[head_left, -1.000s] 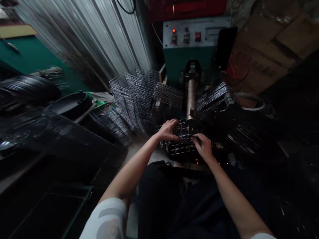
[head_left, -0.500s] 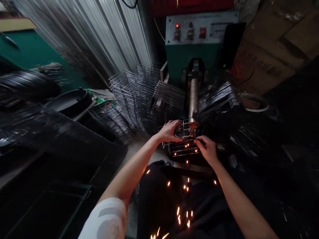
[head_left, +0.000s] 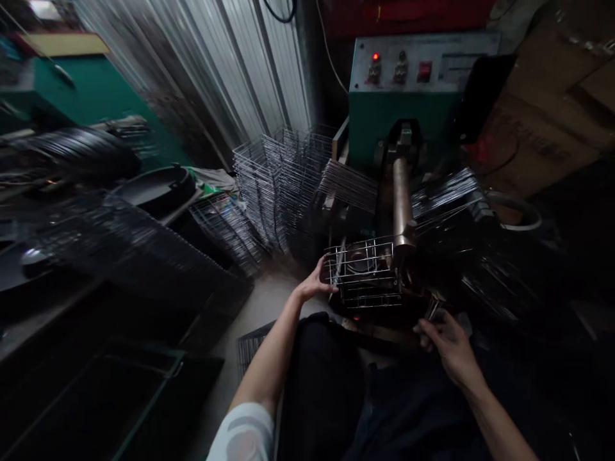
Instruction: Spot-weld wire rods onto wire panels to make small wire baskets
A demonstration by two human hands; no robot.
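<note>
A small wire basket [head_left: 368,276] of thin shiny rods sits at the spot welder's round metal arm [head_left: 402,198], its right end close to the arm's tip. My left hand [head_left: 314,283] grips the basket's left end, thumb low and fingers above. Right of the basket and lower down, my right hand [head_left: 446,339] is closed, with a small bunch of short thin metal pieces [head_left: 435,304] at its fingertips. Their exact shape is blurred. Part of the lower welding tip is hidden behind the basket and in shadow.
Tall stacks of wire grids [head_left: 264,186] stand left of the welder's green cabinet [head_left: 403,121], whose panel shows a red light. Bundled rods [head_left: 348,186] lie beside the arm. Cardboard boxes [head_left: 557,121] are at right, a black round pan [head_left: 154,189] at left.
Sparks that were flying below the welding tip are gone. My right hand has left the basket and moved right and down to the short pieces. My left hand has shifted to the basket's left end.
</note>
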